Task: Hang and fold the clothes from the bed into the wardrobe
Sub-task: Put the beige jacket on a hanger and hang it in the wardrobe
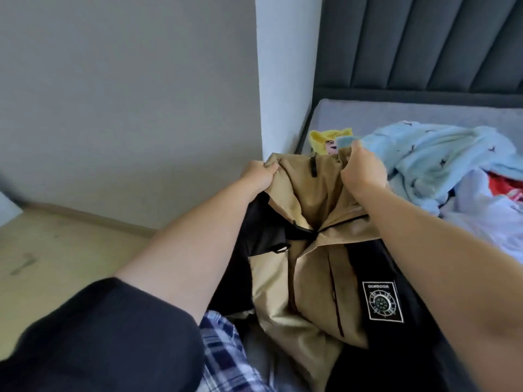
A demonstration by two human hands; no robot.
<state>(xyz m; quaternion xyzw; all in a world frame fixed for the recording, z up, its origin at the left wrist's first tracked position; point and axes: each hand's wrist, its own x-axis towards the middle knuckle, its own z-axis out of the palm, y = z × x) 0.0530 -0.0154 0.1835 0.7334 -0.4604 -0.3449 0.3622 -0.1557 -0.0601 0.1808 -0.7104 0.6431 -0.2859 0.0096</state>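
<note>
Floor [56, 250]: pale wood at the far left, meeting a grey wall [127, 94] along a low skirting
Dark sleeve [99, 335]: covers the left upper arm at the bottom left; the forearm beyond it is bare
Plaid cloth [223, 352]: blue and white check, low in the view just right of the sleeve, partly under the jacket
Left hand [259, 178]: fingers curled tight, gripping the upper left edge of the jacket
Jacket [308, 250]: tan with black panels and a black strap near the collar, held up between both hands at the near corner of the bed, its lower part hanging down and bunched toward the person; a black patch with white stitching [382, 301] shows on its right black panel
White wall corner [283, 66]: stands behind the jacket, between the grey wall and the headboard
Yellow garment [325, 138]: lies on the bed just behind the top of the jacket, partly hidden by it
Right hand [363, 174]: fingers curled, clutching the upper right edge of the jacket
Bed [396, 114]: grey mattress with a dark padded headboard [424, 43] behind it
Light blue garment [441, 157]: crumpled on the bed, just right of the right hand
White garment [481, 210]: heaped at the right edge beside the blue one, with a bit of red cloth [506, 185] showing between them
</note>
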